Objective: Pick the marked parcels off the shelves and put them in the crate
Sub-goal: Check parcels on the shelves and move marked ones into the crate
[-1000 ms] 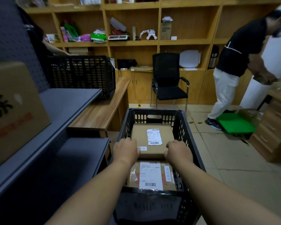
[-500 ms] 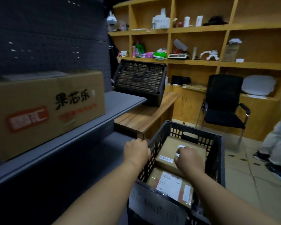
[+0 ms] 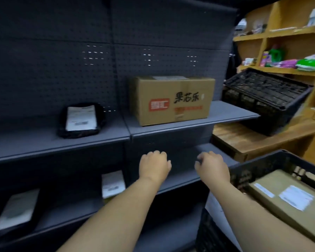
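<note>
My left hand [image 3: 154, 165] and my right hand [image 3: 212, 165] hover side by side in front of the grey shelves, fingers loosely curled, holding nothing. Above them a large cardboard box [image 3: 172, 100] with red and black print stands on the upper shelf [image 3: 225, 117]. Left of it lies a black parcel bag [image 3: 81, 120] with a white label. On the lower shelf are a labelled parcel [image 3: 113, 184] and a black bag [image 3: 15, 213] with a label. The black crate [image 3: 247, 170] at the lower right holds a flat brown parcel [image 3: 287, 195].
A second black crate [image 3: 264, 99] rests tilted on a wooden table [image 3: 244, 137] to the right of the shelves. Behind it stand wooden shelves [image 3: 280, 70] with coloured packets. A dark pegboard wall [image 3: 80, 51] backs the grey shelves.
My view has swung left from the crate to the grey shelves. Both hands have left the parcel in the crate and now hang in front of the shelves, empty.
</note>
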Action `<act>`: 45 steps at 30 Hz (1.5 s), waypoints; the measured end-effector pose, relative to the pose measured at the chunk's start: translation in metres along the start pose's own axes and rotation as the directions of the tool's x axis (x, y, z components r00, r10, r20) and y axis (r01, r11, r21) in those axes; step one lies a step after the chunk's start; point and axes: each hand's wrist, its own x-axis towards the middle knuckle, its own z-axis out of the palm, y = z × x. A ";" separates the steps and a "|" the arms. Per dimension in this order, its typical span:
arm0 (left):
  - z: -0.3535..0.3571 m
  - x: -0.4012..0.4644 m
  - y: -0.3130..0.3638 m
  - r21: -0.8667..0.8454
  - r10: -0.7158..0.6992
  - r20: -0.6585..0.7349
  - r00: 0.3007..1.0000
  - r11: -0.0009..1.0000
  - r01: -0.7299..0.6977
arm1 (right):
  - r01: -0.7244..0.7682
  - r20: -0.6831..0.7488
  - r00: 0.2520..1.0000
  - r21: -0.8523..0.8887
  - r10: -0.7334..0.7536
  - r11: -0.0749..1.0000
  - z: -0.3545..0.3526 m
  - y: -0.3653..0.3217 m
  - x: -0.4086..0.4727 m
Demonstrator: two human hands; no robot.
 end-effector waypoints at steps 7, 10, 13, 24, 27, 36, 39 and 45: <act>-0.039 -0.047 -0.111 0.075 -0.226 -0.054 0.973 0.970 0.230 | 0.162 0.058 0.983 0.172 -0.174 0.972 0.014 -0.117 -0.008; -0.054 -0.066 -0.161 0.114 -0.300 -0.098 0.949 0.944 0.310 | 0.217 0.067 0.969 0.234 -0.238 0.948 0.021 -0.171 -0.011; -0.069 -0.079 -0.208 0.120 -0.373 -0.127 0.919 0.914 0.388 | 0.239 0.068 0.960 0.302 -0.271 0.923 0.027 -0.224 -0.012; -0.086 -0.051 -0.327 0.117 -0.394 -0.223 0.891 0.897 0.426 | 0.233 -0.008 0.968 0.392 -0.250 0.890 0.056 -0.344 0.025; -0.085 -0.031 -0.340 0.032 -0.419 -0.194 0.887 0.901 0.433 | 0.179 0.006 0.980 0.402 -0.198 0.898 0.061 -0.355 0.041; -0.073 0.037 -0.354 -0.436 -0.554 0.044 0.831 0.738 0.515 | -0.035 0.117 0.993 0.491 -0.026 0.870 0.073 -0.360 0.098; -0.065 0.061 -0.359 -0.498 -0.573 0.156 0.804 0.657 0.566 | -0.115 0.189 0.982 0.551 0.011 0.826 0.080 -0.361 0.120; -0.051 0.097 -0.369 -0.648 -0.659 0.318 0.682 0.375 0.663 | -0.258 0.392 0.920 0.620 -0.007 0.741 0.092 -0.368 0.163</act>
